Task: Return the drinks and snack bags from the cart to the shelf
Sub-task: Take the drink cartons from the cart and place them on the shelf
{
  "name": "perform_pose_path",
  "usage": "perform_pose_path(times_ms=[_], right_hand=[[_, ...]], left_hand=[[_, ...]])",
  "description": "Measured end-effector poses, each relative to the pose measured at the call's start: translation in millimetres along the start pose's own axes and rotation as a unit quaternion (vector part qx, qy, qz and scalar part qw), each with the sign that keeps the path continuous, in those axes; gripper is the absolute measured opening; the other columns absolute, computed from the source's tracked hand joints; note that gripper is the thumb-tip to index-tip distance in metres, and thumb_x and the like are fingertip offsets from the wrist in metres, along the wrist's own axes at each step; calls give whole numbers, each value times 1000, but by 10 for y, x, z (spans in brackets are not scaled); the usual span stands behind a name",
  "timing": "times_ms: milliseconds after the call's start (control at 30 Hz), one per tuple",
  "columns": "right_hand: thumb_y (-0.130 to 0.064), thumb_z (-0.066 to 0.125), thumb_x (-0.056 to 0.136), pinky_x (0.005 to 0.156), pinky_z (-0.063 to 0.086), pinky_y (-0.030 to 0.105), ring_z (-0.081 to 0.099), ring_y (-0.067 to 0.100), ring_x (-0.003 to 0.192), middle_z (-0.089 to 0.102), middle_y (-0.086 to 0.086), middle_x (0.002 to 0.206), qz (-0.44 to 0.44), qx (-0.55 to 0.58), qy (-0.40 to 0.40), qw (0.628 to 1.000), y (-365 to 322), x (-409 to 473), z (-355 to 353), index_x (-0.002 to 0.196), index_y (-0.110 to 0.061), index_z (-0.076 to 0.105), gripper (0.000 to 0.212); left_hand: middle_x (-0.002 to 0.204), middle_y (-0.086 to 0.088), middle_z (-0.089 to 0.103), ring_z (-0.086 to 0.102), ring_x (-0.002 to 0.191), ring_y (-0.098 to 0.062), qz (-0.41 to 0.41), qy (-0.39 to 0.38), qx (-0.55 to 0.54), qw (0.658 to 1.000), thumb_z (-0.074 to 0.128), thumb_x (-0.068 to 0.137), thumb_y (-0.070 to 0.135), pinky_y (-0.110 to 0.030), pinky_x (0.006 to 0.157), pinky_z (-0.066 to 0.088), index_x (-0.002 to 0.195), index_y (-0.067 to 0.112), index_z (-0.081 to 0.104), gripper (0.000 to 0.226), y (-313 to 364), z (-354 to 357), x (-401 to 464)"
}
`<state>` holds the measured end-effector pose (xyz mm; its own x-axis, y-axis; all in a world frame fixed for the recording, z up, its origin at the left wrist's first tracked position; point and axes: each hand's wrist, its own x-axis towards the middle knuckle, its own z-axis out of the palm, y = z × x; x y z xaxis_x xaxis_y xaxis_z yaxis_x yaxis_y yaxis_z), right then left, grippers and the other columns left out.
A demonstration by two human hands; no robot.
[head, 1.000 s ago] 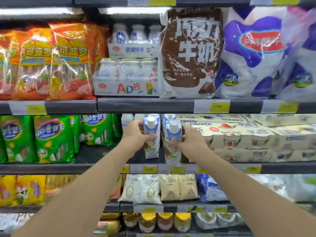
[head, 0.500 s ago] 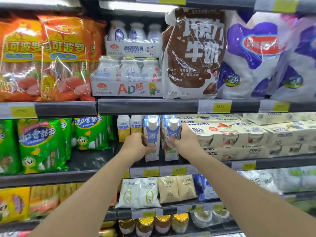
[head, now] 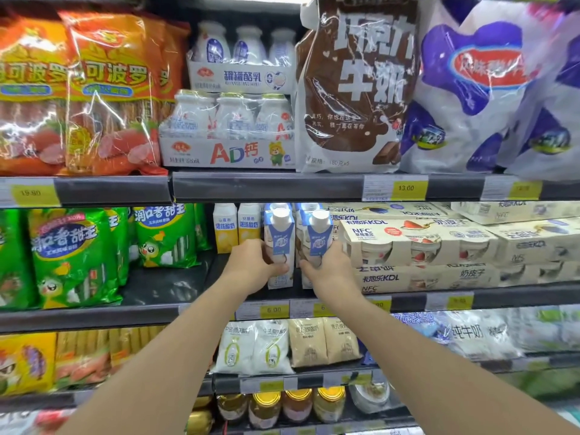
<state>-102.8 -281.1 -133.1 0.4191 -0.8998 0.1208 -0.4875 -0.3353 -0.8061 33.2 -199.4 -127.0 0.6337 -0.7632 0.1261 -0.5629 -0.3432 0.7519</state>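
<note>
Both bare arms reach up to the middle shelf (head: 314,301), and each hand is wrapped round a small blue-and-white drink carton with a white screw cap. The left hand (head: 255,266) grips the left carton (head: 280,243) from its left side, fingers curled across the lower front, while the right hand (head: 329,268) clasps the right carton (head: 318,238) low down from the right. The two cartons stand upright side by side, nearly touching, at the front of the shelf; whether their bases rest fully on the board I cannot tell, since the hands cover the lower parts. More of the same blue cartons (head: 301,208) sit in a row just behind them. To their left stand two yellow-and-white cartons (head: 237,226), further back, with a bare stretch of dark shelf in front. Just beside the right carton, cream yoghurt multipacks (head: 417,243) are stacked in layers. Green snack bags (head: 72,255) fill the left end of the same shelf. On the shelf above sit orange sausage packs (head: 103,89), trays of white bottles (head: 232,130), a brown chocolate-milk bag (head: 357,80) and purple-and-white bags (head: 483,89). Yellow price tags (head: 274,309) line the shelf edge just under the hands.
</note>
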Motion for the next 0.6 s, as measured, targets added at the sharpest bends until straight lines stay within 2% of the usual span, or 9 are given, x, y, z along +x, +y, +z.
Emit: perform_pose_path(times_ms=[233, 333, 400, 467, 533, 600], right_hand=[[-32, 67, 91, 74, 44, 33, 54, 20, 94, 59, 6, 121, 5, -15, -7, 1000, -12, -7, -18, 122, -12, 42, 44], [-33, 67, 91, 78, 45, 34, 59, 27, 107, 58, 9, 125, 12, -10, -15, 1000, -12, -32, -11, 126, -10, 41, 49], [-35, 70, 89, 88, 49, 37, 57, 28, 116, 58, 9, 130, 16, -1, -24, 1000, 20, -72, 1, 132, -9, 40, 58], [-37, 73, 86, 98, 47, 37, 54, 27, 123, 56, 8, 136, 12, 2, -31, 999, 57, -133, -6, 137, -9, 38, 67], [-40, 72, 86, 100, 45, 36, 51, 25, 128, 54, 6, 139, 13, 5, -40, 999, 75, -199, -41, 141, -10, 37, 71], [-41, 71, 87, 103, 45, 37, 51, 24, 129, 54, 4, 140, 11, 15, -40, 999, 79, -277, -94, 144, -12, 37, 72]], left_hand=[[99, 5, 73, 66, 92, -13, -2, 7, 1, 1000, 84, 76, 29, -35, 83, 56, 104, 18, 70, 32, -5, 4, -14], [99, 4, 72, 65, 90, -13, -4, 7, 0, 1000, 83, 77, 30, -27, 72, 51, 105, 17, 69, 33, -4, 10, -13], [100, 4, 72, 66, 93, -13, -11, 5, -4, 1000, 83, 77, 32, -26, 71, 50, 106, 17, 68, 36, -15, 16, -26], [103, 5, 71, 66, 97, -14, -15, -8, 3, 1000, 85, 73, 37, -28, 75, 51, 108, 18, 66, 44, -46, 18, -61], [111, 5, 68, 63, 99, -14, -27, -26, 22, 999, 86, 70, 45, -27, 75, 48, 114, 18, 61, 57, -68, -18, -146], [121, 2, 63, 60, 108, -17, -34, -38, 63, 997, 81, 73, 53, -30, 82, 48, 127, 17, 55, 70, -70, -123, -270]])
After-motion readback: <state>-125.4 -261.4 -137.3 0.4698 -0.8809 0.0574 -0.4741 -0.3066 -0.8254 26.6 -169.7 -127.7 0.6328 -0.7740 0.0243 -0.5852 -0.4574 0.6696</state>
